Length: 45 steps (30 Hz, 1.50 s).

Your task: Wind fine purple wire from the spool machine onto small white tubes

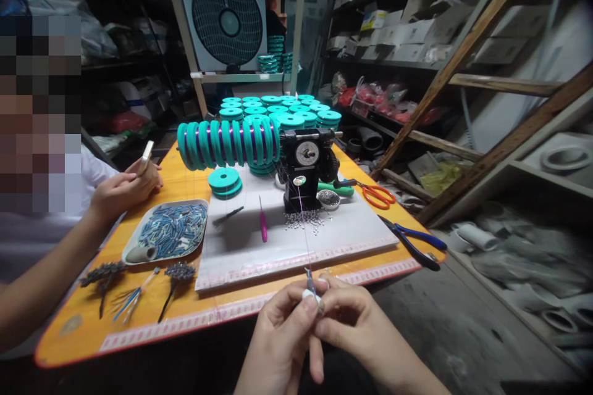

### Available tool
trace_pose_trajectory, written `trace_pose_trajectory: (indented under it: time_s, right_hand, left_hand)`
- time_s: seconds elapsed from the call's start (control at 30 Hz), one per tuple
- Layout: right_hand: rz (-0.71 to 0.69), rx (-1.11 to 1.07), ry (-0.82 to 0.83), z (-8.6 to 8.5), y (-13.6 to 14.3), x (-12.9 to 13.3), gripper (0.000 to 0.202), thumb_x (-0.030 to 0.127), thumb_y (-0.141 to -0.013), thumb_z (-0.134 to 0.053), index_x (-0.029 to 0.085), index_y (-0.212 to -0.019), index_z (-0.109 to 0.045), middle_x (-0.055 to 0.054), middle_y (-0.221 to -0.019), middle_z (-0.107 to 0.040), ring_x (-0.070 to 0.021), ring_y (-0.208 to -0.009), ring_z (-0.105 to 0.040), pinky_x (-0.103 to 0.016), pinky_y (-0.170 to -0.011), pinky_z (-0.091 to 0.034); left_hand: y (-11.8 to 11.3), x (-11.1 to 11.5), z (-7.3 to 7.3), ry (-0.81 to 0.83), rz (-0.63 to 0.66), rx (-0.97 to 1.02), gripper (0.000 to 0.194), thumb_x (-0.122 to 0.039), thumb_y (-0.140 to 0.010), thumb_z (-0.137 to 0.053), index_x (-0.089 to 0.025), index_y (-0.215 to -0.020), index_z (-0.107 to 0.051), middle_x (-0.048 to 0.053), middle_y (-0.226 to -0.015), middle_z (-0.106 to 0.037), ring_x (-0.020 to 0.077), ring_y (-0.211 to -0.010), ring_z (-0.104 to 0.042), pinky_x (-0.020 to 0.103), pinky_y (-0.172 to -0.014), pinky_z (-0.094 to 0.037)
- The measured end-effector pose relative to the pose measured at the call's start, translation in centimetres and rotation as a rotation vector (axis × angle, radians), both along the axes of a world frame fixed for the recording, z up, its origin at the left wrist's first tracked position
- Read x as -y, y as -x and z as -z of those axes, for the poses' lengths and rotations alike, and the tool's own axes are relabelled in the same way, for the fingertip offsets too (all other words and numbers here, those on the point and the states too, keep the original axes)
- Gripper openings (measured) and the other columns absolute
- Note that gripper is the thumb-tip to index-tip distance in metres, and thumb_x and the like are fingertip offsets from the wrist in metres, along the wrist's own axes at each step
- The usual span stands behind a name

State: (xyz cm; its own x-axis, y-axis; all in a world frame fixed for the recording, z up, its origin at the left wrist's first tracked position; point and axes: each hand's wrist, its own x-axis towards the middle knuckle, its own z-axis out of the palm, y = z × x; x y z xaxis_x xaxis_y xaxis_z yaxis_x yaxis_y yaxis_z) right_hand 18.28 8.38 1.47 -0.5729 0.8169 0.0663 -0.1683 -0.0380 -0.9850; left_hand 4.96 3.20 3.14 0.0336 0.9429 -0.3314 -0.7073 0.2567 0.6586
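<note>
Low in front of the table edge, my left hand (288,324) pinches a small grey-blue piece (311,284) between thumb and forefinger. Fingers of my right hand (354,320) are pressed together right against it; what lies between them is hidden. From the piece a thin purple line (304,222) runs taut up to a black hand-cranked winder (301,191). Turquoise foam spools (227,145) sit in a row on the winder's shaft. Tiny silver beads (303,222) lie scattered at its foot, beside a small bowl of beads (328,199).
On the white board (259,262) are a purple-handled needle tool (264,225) and a spool pair (225,182). Orange scissors (377,195) and blue-handled pliers (414,241) lie right. A tray (132,250) of blue pieces stands left, near another person's hand (118,194) with a phone (146,157).
</note>
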Motion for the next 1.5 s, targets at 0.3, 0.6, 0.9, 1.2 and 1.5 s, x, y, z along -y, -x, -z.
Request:
trace_pose_trajectory:
  time_s: [0.3, 0.6, 0.9, 1.2, 1.5]
  right_hand:
    - [-0.004, -0.058, 0.047, 0.3, 0.2, 0.0, 0.009, 0.037, -0.072, -0.082, 0.028, -0.073, -0.081, -0.004, -0.089, -0.067, -0.0171, -0.089, -0.061, -0.029, -0.084, -0.049]
    - [0.163, -0.066, 0.049, 0.7, 0.3, 0.9, 0.019, 0.042, -0.067, -0.085, 0.024, -0.069, -0.079, -0.004, -0.079, -0.067, -0.0202, -0.082, -0.065, -0.033, -0.079, -0.052]
    - [0.134, -0.153, 0.055, 1.4, 0.2, 1.3, 0.005, 0.032, -0.072, -0.083, 0.031, -0.077, -0.079, -0.002, -0.096, -0.068, -0.0147, -0.072, -0.069, -0.027, -0.072, -0.055]
    - [0.251, -0.067, -0.090, 1.9, 0.3, 2.2, 0.002, 0.029, -0.080, -0.076, 0.030, -0.079, -0.078, -0.003, -0.090, -0.073, -0.0167, -0.089, -0.067, -0.028, -0.089, -0.049]
    - [0.206, 0.044, -0.053, 1.6, 0.3, 2.4, 0.020, 0.033, -0.088, -0.066, 0.019, -0.075, -0.061, -0.001, -0.083, -0.059, -0.0108, -0.071, -0.054, -0.020, -0.067, -0.046]
  left_hand:
    - [-0.4, -0.1, -0.1, 0.006, -0.014, 0.019, 0.029, -0.034, -0.064, -0.084, -0.013, -0.067, -0.066, 0.002, -0.098, -0.075, -0.0020, -0.028, -0.049, 0.013, -0.034, -0.037]
    - [-0.8, -0.2, -0.3, -0.017, -0.019, 0.046, 0.023, -0.032, -0.066, -0.083, -0.014, -0.068, -0.069, 0.004, -0.105, -0.074, 0.0049, -0.045, -0.062, 0.014, -0.033, -0.038]
    - [-0.9, -0.2, -0.5, 0.001, -0.015, 0.053, 0.026, -0.034, -0.064, -0.085, -0.013, -0.067, -0.069, 0.003, -0.103, -0.076, -0.0019, -0.030, -0.051, 0.012, -0.035, -0.040]
    - [-0.9, -0.3, -0.8, 0.001, 0.000, 0.022, 0.029, -0.034, -0.064, -0.084, -0.010, -0.071, -0.068, 0.006, -0.105, -0.074, -0.0023, -0.031, -0.051, 0.010, -0.035, -0.038]
    - [-0.6, -0.1, 0.2, -0.002, 0.034, 0.033, 0.028, -0.035, -0.068, -0.081, -0.012, -0.072, -0.066, 0.001, -0.079, -0.074, 0.0001, -0.033, -0.052, 0.013, -0.039, -0.038]
